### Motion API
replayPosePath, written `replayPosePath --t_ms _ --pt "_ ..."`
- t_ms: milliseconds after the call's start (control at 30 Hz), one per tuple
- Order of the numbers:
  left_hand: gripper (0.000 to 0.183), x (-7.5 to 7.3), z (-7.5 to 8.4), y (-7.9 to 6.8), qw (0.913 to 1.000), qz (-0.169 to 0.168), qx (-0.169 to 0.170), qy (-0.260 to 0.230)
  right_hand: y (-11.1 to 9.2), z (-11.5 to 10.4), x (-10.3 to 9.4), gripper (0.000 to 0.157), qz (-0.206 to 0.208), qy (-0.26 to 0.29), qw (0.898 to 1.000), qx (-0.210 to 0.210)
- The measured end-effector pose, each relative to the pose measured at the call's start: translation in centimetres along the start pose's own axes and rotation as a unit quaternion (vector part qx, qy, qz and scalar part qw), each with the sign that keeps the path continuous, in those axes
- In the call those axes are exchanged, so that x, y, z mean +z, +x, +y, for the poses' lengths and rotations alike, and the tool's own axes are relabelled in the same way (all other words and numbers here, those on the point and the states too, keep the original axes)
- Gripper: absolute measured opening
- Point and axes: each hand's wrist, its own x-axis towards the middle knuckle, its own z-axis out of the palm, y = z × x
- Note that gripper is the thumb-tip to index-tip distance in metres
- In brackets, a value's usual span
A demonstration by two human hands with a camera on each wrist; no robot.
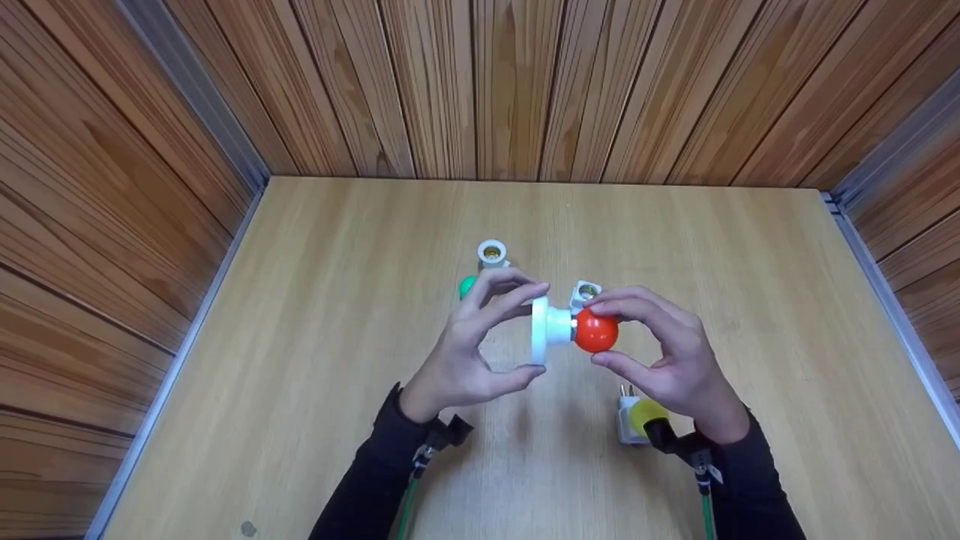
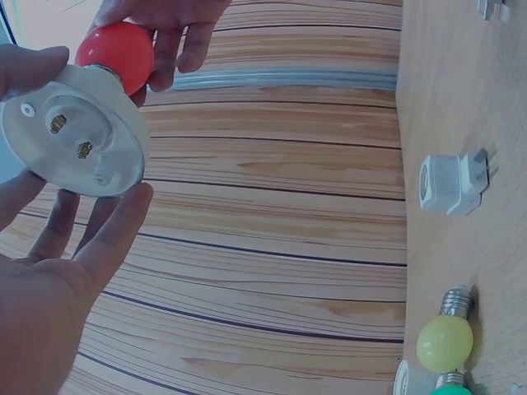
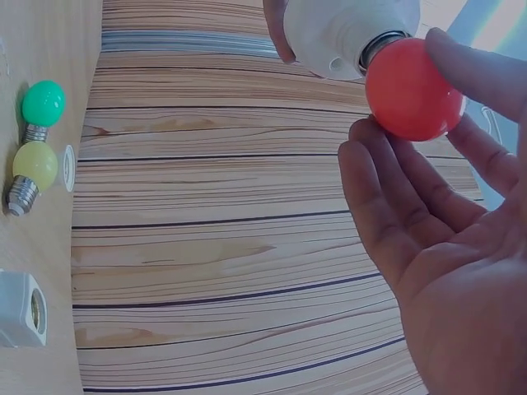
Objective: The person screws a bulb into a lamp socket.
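In the head view my left hand [image 1: 472, 341] grips a white round-based lamp holder [image 1: 540, 330] by its rim, thumb below and fingers above. My right hand [image 1: 667, 352] pinches a red light bulb [image 1: 596, 331] between thumb and fingers. The bulb lies sideways with its metal cap at the holder's mouth; part of the cap shows in the right wrist view, and how deep it sits I cannot tell. Two brass screws show on the underside of the holder's base [image 2: 74, 144] in the left wrist view.
On the table, beyond my hands, are a white socket [image 1: 492, 253], a green bulb [image 1: 466, 286] and a white plug-in socket [image 1: 585, 292]. A yellow bulb [image 3: 34, 166] lies by the green one. Another yellow bulb [image 1: 646, 415] is at a white plug adapter [image 1: 628, 424] below my right hand.
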Motion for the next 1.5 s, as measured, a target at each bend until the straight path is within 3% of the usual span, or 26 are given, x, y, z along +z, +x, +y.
replayPosePath --t_ms 367,767,1100,1333,1500 --pt "0.075 0.02 -0.17 0.23 0.9987 0.006 0.035 0.037 -0.01 0.08 -0.12 0.046 0.006 -0.014 1.000 0.015" --pt "0.071 0.00 -0.11 0.28 0.9919 0.006 0.061 0.112 -0.21 -0.29 -0.39 0.047 -0.020 -0.020 0.993 0.118" --pt "0.070 0.03 -0.08 0.15 0.9920 -0.004 0.059 0.112 -0.29 -0.46 -0.31 0.042 -0.033 -0.005 0.989 0.142" --pt "0.074 0.01 -0.14 0.05 0.9946 0.002 0.048 0.092 -0.35 -0.35 -0.27 0.040 -0.025 0.008 0.992 0.122" --pt "0.075 0.05 -0.14 0.04 0.9982 0.004 0.041 0.044 -0.05 0.00 -0.07 0.054 0.000 0.035 0.999 0.027"
